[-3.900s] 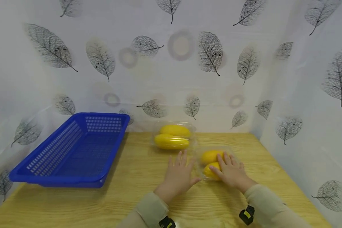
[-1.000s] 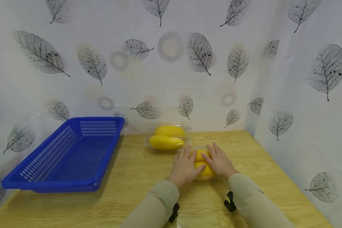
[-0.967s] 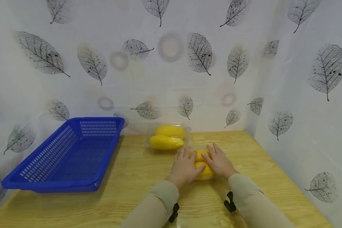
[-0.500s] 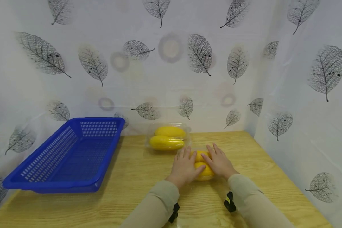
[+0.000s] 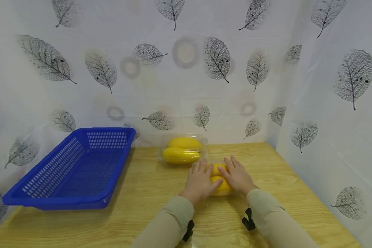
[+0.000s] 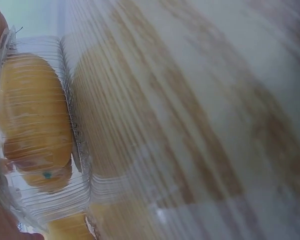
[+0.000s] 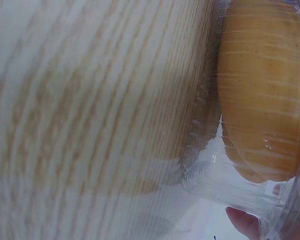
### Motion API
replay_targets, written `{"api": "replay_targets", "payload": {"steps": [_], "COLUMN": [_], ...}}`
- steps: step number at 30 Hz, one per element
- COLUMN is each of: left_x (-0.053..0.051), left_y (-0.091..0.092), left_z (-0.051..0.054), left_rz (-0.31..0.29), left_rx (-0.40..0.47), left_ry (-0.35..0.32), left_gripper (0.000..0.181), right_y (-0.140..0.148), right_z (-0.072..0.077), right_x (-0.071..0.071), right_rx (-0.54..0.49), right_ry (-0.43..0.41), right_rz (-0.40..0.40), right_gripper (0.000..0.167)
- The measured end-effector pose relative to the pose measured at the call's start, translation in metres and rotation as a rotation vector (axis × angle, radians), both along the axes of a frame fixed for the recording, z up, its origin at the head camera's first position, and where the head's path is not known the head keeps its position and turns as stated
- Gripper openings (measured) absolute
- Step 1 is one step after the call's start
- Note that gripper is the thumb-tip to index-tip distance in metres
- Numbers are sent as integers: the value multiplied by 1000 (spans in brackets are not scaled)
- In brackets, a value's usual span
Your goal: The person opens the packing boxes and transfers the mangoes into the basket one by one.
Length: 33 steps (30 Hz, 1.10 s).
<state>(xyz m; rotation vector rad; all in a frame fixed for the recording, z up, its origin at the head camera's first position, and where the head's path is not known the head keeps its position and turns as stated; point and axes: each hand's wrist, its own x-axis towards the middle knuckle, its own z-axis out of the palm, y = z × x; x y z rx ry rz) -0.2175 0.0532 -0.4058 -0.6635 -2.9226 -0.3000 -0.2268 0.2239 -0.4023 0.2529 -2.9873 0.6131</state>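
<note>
Two yellow-orange mangoes (image 5: 222, 187) lie in a clear plastic box on the table, seen between the hands in the head view. The left hand (image 5: 199, 181) rests on the box's left side, fingers extended forward and thumb towards the middle. On the right side lies the right hand (image 5: 239, 177), its fingers stretched out and its thumb over the fruit. The left wrist view looks through the box's ribbed wall (image 6: 65, 202) at a mango (image 6: 35, 110). A mango (image 7: 265, 90) fills the right side of the right wrist view. Both palms' undersides are hidden in the head view.
Behind, a second clear box holds two longer yellow fruits (image 5: 181, 155). A blue slotted plastic basket (image 5: 103, 193) stands on the left of the wooden table (image 5: 148, 213). A white leaf-patterned curtain (image 5: 186, 86) encloses the back and sides.
Since the oldest frame, the near box has shifted left and the left hand, then apart from it, has come onto it. Over the last second the hands have stayed almost still.
</note>
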Motion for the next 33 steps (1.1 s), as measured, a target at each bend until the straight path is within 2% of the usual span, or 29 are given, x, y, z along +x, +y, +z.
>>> {"api": "replay_targets", "payload": {"steps": [8,12,20,25,33], "left_x": [-1,-1,-3,-4,-1], "left_y": [1,0,-4,-6,-9], "left_z": [-2,-2,0,0,0], "left_rz": [0,-1,-12,1,-1], "left_rx": [-8,-2,16,0,-2], "left_ry": [-12,5,3,5,-3], "left_gripper": [73,73,73,73,73], "right_y": [0,-1,-4,-7,-8], "right_z": [-1,0,2,2,1], "right_x": [2,1,-1,-2,0], "right_rx": [-2,-9,1,9,10], "right_ry": [3,21,-5,-2,-15], "right_rz": [-2,2,-10,-6,-11], "right_gripper": [73,73,72,73,73]}}
